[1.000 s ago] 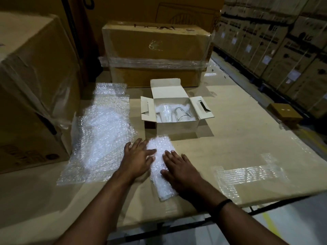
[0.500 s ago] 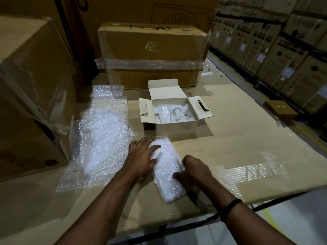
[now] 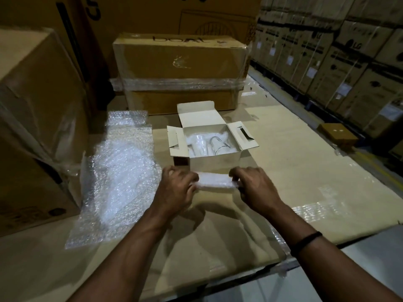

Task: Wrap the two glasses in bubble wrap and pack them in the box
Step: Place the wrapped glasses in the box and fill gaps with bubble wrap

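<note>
**Bundle lifted, turned crosswise before the box**

Small white bubble-wrap bundle (image 3: 214,183), roll-shaped, now held crosswise just in front of the open white cardboard box (image 3: 214,162). Half a second ago it lay lengthwise on the cardboard-covered table (image 3: 294,171) under flat palms; since then it has been picked up and swung round. Contents hidden by the wrap, presumably a glass.

Left hand (image 3: 177,188) pinches the bundle's left end, right hand (image 3: 255,188) its right end, fingers curled and closed on the wrap. Some motion blur on both.

Inside the box: a clear drinking glass (image 3: 220,143) lying on its side at right, and a pale, partly wrapped shape (image 3: 197,143) at left; cannot tell exactly what the latter is. Flaps stand open.

Large loose sheet of bubble wrap (image 3: 117,177) lies flat to the left, just beside the box. Big brown taped carton (image 3: 178,73) sits behind.

Judgement: rolling looks finished; the ends likely need tucking or twisting, then the bundle goes into the box. The bare-looking glass suggests wrapping work remains.
</note>
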{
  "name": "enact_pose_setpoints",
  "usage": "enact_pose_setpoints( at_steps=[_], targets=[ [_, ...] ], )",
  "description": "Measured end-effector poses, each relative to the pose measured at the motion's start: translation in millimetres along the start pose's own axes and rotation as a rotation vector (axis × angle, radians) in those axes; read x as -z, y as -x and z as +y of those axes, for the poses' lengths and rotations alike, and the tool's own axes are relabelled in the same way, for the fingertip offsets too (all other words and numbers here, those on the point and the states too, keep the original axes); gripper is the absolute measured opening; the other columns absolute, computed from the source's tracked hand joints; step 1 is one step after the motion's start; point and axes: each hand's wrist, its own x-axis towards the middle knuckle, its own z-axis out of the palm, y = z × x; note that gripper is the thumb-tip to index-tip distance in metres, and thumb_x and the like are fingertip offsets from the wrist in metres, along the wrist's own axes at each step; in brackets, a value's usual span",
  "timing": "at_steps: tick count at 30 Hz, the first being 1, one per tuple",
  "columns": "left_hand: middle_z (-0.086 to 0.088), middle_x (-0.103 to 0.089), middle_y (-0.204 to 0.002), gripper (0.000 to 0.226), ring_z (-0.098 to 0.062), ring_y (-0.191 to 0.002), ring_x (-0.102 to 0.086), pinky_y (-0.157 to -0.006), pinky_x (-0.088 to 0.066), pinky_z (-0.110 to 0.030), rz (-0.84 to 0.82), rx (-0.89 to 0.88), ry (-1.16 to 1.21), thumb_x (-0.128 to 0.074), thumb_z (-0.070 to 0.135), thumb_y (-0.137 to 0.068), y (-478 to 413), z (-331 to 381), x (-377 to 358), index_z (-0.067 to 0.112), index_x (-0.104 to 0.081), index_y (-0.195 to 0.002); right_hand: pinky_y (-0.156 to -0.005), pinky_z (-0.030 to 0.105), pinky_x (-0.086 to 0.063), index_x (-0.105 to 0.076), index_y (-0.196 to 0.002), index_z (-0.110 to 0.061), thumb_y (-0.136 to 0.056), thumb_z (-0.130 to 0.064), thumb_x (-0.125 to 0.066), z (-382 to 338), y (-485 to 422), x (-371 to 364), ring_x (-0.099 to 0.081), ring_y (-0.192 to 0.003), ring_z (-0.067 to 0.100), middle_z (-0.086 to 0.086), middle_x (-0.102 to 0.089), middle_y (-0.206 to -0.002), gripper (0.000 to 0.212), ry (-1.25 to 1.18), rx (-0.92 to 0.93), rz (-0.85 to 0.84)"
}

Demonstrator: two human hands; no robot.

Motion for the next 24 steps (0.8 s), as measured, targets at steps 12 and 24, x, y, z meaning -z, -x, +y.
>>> enact_pose_setpoints(
  at_steps=[12, 24],
  targets=[
    [0.006, -0.069, -0.092, 0.028, -0.007, -0.087, -0.064, -0.079, -0.050, -0.028, -0.186, 0.682, 0.637, -0.074, 0.010, -0.081, -13, 13, -12, 0.026, -0.065, -0.102, -0.074, 0.030, -0.045, -0.063, -0.109, -0.022, -0.091, -0.017, -0.058, 24, 24, -20, -0.061, -0.087, 0.021, 0.001, -0.067, -0.100, 0.019, -0.348, -0.421, -0.157],
    [0.005, -0.044, -0.147, 0.072, -0.021, -0.139, -0.027, -0.109, -0.012, -0.040, -0.581, 0.164, -0.036, -0.037, 0.073, -0.079, 7, 9, -19, 0.030, -0.057, -0.134, -0.097, 0.047, -0.037, -0.071, -0.109, -0.032, -0.081, -0.071, -0.036, 37, 42, -30, -0.048, -0.124, 0.030, -0.001, -0.055, -0.136, 0.059, 0.218, -0.233, -0.335]
  ],
)
